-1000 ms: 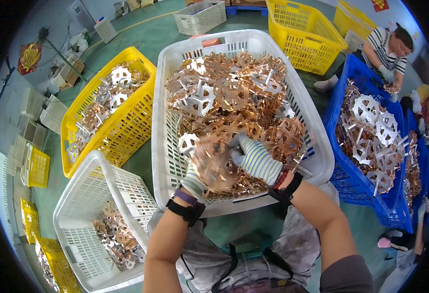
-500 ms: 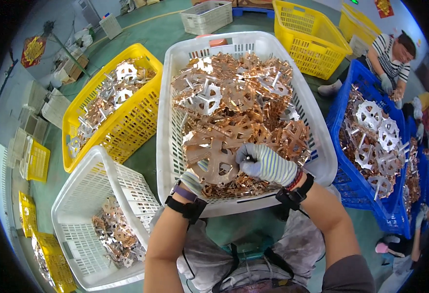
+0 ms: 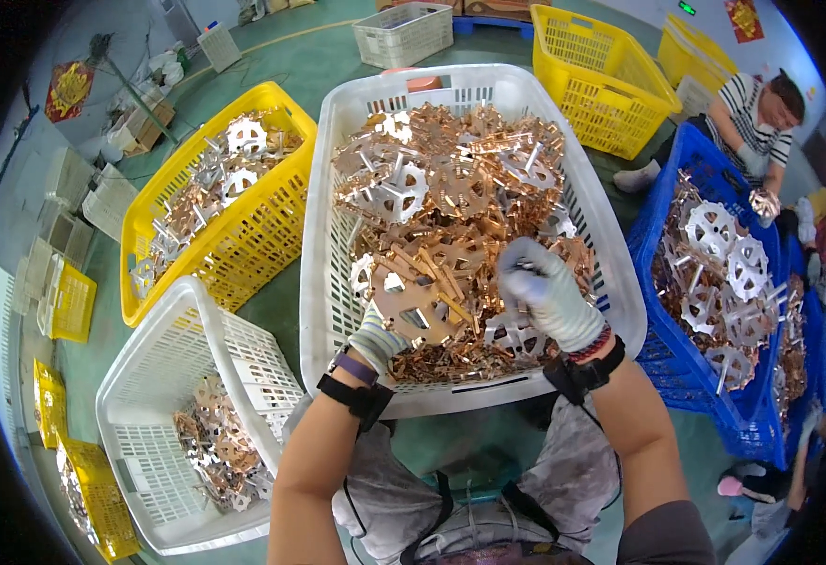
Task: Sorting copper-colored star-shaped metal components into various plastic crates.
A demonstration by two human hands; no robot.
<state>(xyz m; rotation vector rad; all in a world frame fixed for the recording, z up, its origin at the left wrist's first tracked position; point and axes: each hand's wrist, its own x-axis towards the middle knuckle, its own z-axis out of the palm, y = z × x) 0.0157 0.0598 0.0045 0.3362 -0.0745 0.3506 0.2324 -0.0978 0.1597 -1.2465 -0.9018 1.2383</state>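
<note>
In front of me stands a large white plastic basket (image 3: 317, 311) heaped with copper-coloured and silvery stamped metal parts (image 3: 469, 179). My left hand (image 3: 377, 343), in a striped knit glove, is closed on the edge of a flat copper-coloured metal plate (image 3: 403, 303) with cut-outs. Over the right part of the heap is my right hand (image 3: 546, 299), gloved too; its fingers look bent but are smeared by motion, so what they hold is unclear. Just below that hand lies a silvery toothed disc (image 3: 514, 337) with openings.
At left are a yellow basket (image 3: 234, 247) of similar parts and a tilted white basket (image 3: 140, 471), partly filled. Blue baskets (image 3: 653, 330) of parts stand at right, where a person (image 3: 756, 127) handles a piece. Another yellow basket (image 3: 601, 94) is at the far right.
My right hand has moved right, away from the plate. The plate has shifted lower left, tilted in my left hand, baring strip-shaped pieces behind it. The person at right has lifted a piece.
</note>
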